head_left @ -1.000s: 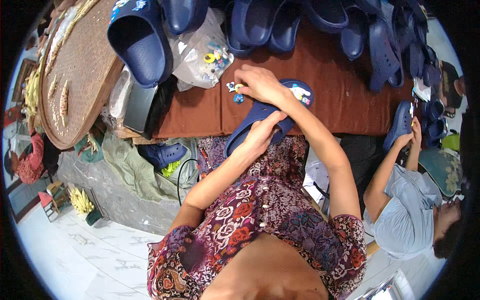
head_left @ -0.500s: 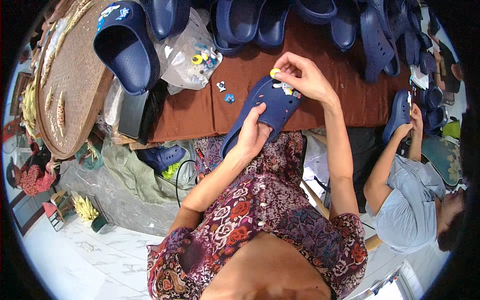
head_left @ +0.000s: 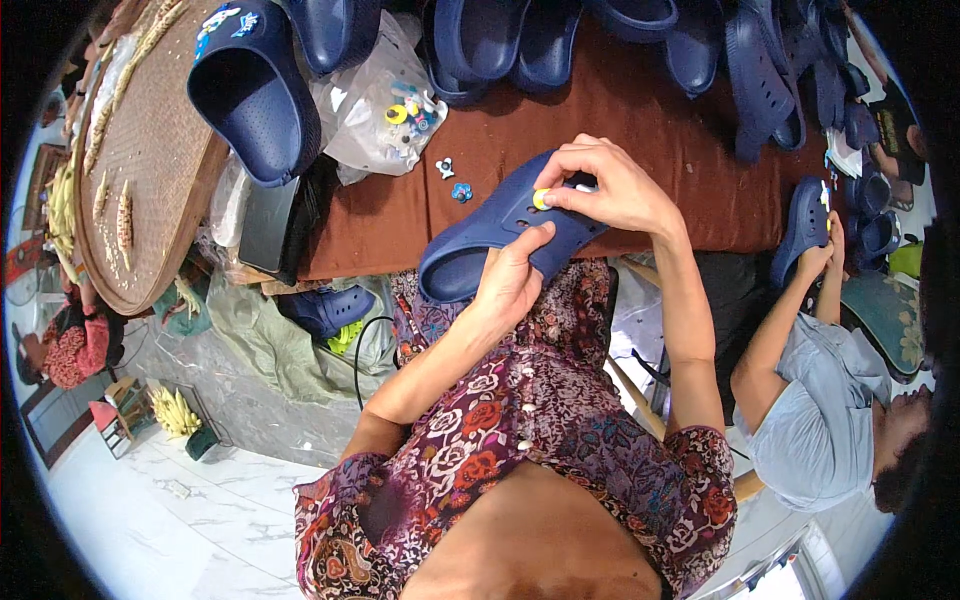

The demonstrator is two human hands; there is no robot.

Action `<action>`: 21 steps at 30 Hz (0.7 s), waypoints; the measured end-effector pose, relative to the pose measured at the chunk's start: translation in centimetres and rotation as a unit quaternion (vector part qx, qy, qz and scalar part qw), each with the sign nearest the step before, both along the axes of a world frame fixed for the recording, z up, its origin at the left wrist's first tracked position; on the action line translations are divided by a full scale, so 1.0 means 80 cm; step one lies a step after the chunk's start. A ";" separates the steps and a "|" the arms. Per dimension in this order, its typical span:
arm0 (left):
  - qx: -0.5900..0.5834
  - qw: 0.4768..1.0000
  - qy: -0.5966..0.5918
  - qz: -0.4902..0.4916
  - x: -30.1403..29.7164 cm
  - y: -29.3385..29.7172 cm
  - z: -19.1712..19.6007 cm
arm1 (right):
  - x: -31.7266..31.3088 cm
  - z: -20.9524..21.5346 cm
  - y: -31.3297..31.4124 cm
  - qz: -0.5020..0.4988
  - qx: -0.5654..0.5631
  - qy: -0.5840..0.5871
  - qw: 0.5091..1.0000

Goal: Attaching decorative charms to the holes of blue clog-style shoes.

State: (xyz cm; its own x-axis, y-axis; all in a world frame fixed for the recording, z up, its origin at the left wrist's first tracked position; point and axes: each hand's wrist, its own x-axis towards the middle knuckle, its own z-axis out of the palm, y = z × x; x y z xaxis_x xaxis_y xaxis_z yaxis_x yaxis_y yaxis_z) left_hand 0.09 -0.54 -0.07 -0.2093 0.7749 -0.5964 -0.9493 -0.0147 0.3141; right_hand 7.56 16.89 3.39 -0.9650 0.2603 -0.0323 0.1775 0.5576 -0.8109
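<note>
My left hand grips a navy blue foam clog by its side, thumb on top and the other fingers mostly hidden. The clog is tilted over the table's front edge, its heel opening toward the left. My right hand pinches a small yellow and white shoe charm between thumb and fingertips, against the holes in the clog's upper. Part of a white charm shows under the right fingers. Beyond the clog, a small white and dark charm and a blue flower charm lie on the brown cloth.
A clear plastic bag of charms lies at the back left, beside a decorated clog. Several navy clogs line the far side. A woven tray stands left. On the right, another person holds a clog.
The clog has turned in my left hand, so its opening now faces further left. My right hand has come down slightly with the yellow charm, which now sits lower on the clog.
</note>
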 end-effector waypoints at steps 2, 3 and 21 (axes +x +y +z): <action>-0.006 1.000 0.003 -0.003 0.000 0.000 0.000 | -0.002 -0.003 -0.001 0.001 0.036 0.001 0.999; -0.011 1.000 0.017 0.004 0.003 0.000 0.000 | -0.003 -0.003 -0.002 0.001 0.036 0.001 0.999; -0.063 0.998 0.020 -0.013 -0.004 0.008 -0.001 | -0.002 -0.018 0.003 0.036 0.034 -0.025 0.998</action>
State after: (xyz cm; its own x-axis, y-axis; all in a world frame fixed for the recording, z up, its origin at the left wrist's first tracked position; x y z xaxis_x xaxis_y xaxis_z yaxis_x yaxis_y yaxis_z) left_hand -0.23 0.10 -0.13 -0.2156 0.7000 -0.6809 -0.9357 0.0514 0.3491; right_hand 7.37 17.10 1.98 -0.9790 0.1928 -0.0656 0.1739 0.6238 -0.7620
